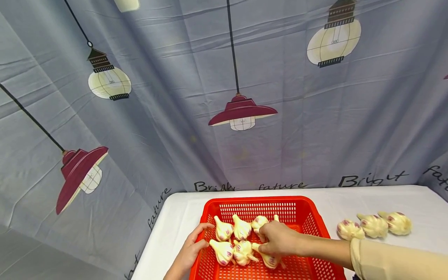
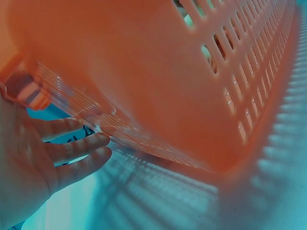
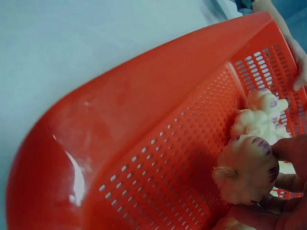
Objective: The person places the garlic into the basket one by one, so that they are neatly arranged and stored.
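My left hand (image 1: 189,251) holds the left rim of a red plastic basket (image 1: 257,201), thumb at the inner side. In the left wrist view, three fingers (image 2: 79,148) stretch along the outer wall. Two rows of whitish garlic bulbs with purple marks lie inside, such as one bulb (image 1: 224,229) at back left. Reaching in from the right, my right hand (image 1: 281,239) pinches a front-row garlic bulb (image 3: 247,170) at the row's right end. Its thumb is at the stem. The hand partly covers the bulbs behind it.
Three more garlic bulbs (image 1: 374,225) lie in a row on the white table (image 1: 416,249), right of the basket. Behind the table hangs a grey curtain (image 1: 280,155) printed with lamps and lettering. The basket's perforated walls stand around the bulbs.
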{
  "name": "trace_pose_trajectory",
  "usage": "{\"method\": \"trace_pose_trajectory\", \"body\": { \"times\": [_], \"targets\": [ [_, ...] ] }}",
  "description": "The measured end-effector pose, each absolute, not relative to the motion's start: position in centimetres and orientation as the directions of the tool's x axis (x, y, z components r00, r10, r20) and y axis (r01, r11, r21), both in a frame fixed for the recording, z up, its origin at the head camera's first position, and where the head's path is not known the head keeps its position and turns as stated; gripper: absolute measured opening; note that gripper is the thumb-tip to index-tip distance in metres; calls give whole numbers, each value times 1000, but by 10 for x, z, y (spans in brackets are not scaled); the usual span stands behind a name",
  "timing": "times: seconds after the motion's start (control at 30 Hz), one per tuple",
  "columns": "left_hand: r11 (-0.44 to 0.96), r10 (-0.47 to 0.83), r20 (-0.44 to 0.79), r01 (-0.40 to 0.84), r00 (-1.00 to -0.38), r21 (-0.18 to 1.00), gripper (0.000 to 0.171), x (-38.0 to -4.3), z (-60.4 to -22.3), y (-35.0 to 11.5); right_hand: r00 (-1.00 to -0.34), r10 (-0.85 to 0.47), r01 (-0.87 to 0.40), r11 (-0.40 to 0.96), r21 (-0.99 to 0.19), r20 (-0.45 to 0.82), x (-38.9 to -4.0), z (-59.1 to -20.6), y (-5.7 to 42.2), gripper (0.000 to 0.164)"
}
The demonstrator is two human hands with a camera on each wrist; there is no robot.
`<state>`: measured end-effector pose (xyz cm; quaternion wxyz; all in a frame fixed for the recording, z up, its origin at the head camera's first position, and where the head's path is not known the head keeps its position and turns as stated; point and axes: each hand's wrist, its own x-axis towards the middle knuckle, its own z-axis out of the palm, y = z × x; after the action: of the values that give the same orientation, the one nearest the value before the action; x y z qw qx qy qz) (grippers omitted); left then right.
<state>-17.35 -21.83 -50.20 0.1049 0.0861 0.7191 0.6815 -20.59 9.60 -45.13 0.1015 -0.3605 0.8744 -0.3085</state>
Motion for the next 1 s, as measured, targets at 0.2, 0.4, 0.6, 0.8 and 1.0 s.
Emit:
{"method": "trace_pose_trajectory", "body": {
  "times": [0.2, 0.4, 0.6, 0.8, 1.0],
  "targets": [
    [56, 262, -37, -23, -964, 998, 52, -173, -501, -218, -719, -694, -584, 584, -563, 26, -205, -452, 89, 32],
    [53, 258, -40, -27, -965, 998, 52, -174, -501, -217, -713, -699, -641, 626, -444, 44, -204, -458, 82, 26],
    [44, 261, -38, -27, -965, 999, 53, -173, -503, -217, -694, -716, -683, 623, -382, 74, -206, -462, 76, 8],
    [37, 262, -40, -32, -964, 999, 52, -173, -504, -217, -715, -697, -660, 650, -377, 48, -207, -460, 75, 9],
    [34, 262, -41, -33, -964, 999, 52, -173, -503, -218, -758, -652, -602, 699, -385, 1, -206, -455, 74, 14]
  ]
}}
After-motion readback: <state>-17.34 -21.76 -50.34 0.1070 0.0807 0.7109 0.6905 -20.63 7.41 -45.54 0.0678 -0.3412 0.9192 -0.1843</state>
